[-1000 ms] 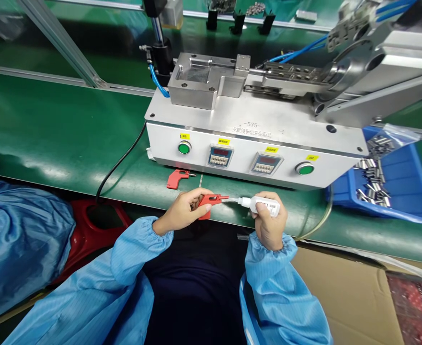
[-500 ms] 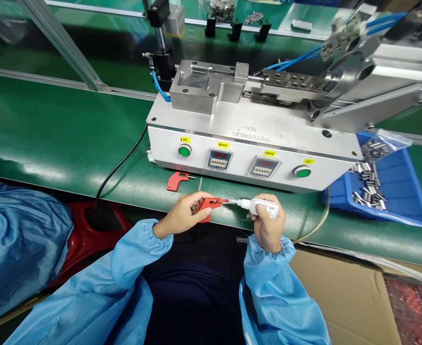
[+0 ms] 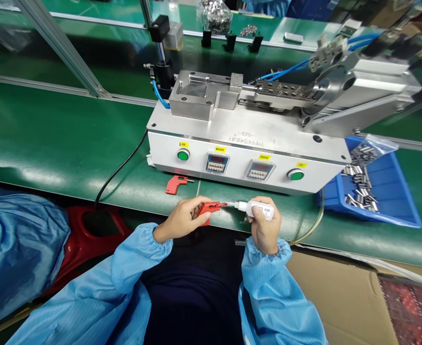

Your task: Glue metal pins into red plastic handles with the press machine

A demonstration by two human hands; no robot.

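My left hand [image 3: 182, 218] is closed round a small red plastic part [image 3: 208, 209], held level over the near edge of the green belt. My right hand [image 3: 264, 227] grips a small white squeeze bottle [image 3: 256, 208] lying sideways, its thin nozzle touching the right tip of the red part. A second red part with a metal pin [image 3: 175, 183] lies on the belt just left of my hands. Both hands are in front of a white and silver machine [image 3: 239, 143] with two green buttons and two counters.
A blue tray [image 3: 393, 187] of small metal sleeves sits right of the machine. A black cable [image 3: 122, 165] runs from the machine's left side over the belt edge. A cardboard box [image 3: 340, 292] is at lower right, a red stool [image 3: 99, 225] and another person's blue sleeve [image 3: 13, 249] at left.
The view has shifted slightly, so everything sits a little lower and further left. Both hands keep the same grip, with the nozzle still at the red part's tip.
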